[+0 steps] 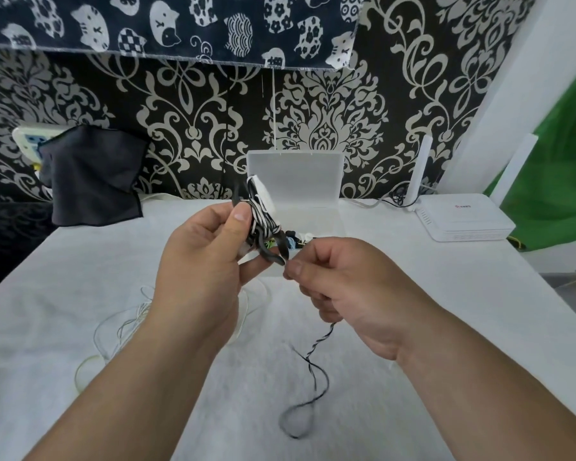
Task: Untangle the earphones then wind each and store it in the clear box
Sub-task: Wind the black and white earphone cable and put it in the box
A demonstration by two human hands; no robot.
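left hand (200,271) gripped the wound striped earphone bundle (261,221); right hand (350,287) pinched its trailing cord (316,347) before the clear box (300,181)

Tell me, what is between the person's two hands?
In the head view, a partly wound black-and-white striped earphone spans the gap: the left hand holds the bundle, the right hand pinches its cord, whose tail trails onto the white tablecloth.

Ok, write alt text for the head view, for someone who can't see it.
A left hand holds a wound black-and-white striped earphone cable while the right hand pinches its loose tail. Behind stands an open clear box; white earphones lie on the white tablecloth.
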